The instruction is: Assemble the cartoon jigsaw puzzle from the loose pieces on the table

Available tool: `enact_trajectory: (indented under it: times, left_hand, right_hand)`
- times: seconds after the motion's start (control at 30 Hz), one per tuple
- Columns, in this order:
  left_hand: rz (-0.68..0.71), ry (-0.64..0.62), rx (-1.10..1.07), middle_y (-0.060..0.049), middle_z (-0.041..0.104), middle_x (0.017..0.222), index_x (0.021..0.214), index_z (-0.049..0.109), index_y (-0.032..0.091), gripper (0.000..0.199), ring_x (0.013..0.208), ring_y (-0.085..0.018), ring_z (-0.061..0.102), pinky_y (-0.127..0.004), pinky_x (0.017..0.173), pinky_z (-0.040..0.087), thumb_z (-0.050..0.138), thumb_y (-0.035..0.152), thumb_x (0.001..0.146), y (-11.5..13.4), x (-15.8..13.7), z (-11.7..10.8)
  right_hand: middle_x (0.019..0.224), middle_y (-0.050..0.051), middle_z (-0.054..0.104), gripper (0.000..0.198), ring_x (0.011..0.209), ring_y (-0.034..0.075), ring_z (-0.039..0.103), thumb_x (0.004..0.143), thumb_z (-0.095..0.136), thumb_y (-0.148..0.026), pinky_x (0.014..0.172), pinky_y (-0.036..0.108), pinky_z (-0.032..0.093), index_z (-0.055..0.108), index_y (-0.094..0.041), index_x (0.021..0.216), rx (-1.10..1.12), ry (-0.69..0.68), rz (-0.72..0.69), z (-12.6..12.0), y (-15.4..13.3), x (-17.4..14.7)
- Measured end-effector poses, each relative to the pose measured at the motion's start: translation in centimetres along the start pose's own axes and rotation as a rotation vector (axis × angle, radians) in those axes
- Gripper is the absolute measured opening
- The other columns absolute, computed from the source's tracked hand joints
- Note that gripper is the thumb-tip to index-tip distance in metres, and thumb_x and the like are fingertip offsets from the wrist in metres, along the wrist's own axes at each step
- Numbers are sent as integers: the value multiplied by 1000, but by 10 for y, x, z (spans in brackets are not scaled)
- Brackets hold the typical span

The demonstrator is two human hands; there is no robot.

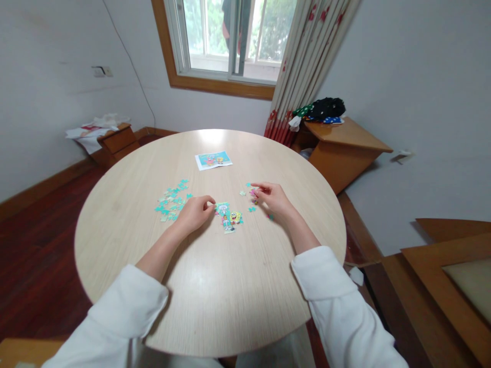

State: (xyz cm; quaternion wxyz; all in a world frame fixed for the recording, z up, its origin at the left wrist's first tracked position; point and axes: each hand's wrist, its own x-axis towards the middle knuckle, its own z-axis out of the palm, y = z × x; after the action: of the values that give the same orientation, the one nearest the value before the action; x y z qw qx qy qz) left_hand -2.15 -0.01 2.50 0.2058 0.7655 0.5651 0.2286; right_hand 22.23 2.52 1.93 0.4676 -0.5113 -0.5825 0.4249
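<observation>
A partly joined cartoon jigsaw puzzle [224,210] lies on the round table, with a squid figure and a yellow square figure showing. My left hand [195,212] rests just left of it, fingers curled and tips close together at its left edge; whatever they may hold is hidden. To the right, my right hand [273,198] is over a few loose pieces, index finger stretched forward, thumb and other fingers closed at a pink puzzle piece [253,193]. A turquoise puzzle piece [251,209] lies just below those fingertips.
Many loose turquoise and pale pieces [169,203] are spread left of my left hand. A printed picture card [214,160] lies farther back on the pale round table [215,286]. Beyond stand a wooden cabinet [345,135] with cloths, a curtain [297,66] and a window.
</observation>
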Motion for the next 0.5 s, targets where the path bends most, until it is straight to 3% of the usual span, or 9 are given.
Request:
enact_trajectory:
  times: [0.13, 0.3, 0.5]
  left_hand:
    - [16, 6, -12, -4, 64, 65, 89, 68, 14, 25, 59, -14, 54, -26, 60, 37, 48, 25, 79, -1, 0, 1]
    - [16, 20, -11, -4, 64, 65, 88, 68, 14, 24, 58, -14, 53, -26, 59, 36, 48, 24, 78, -2, 0, 2]
    - [18, 26, -21, -4, 64, 64, 87, 68, 14, 25, 58, -14, 53, -26, 59, 36, 47, 24, 78, -2, 1, 2]
  right_hand:
    - [75, 4, 64, 25, 63, 11, 57, 70, 61, -25, 62, 27, 47, 68, -13, 92, 8, -2, -36, 1, 3, 0]
    - [65, 2, 62, 22, 59, 12, 57, 67, 64, -26, 60, 28, 47, 68, -13, 84, 87, -18, -2, 2, 7, 4]
    - [70, 3, 63, 20, 59, 10, 56, 69, 61, -23, 60, 26, 46, 69, -14, 86, 45, 18, 10, 0, 7, 5]
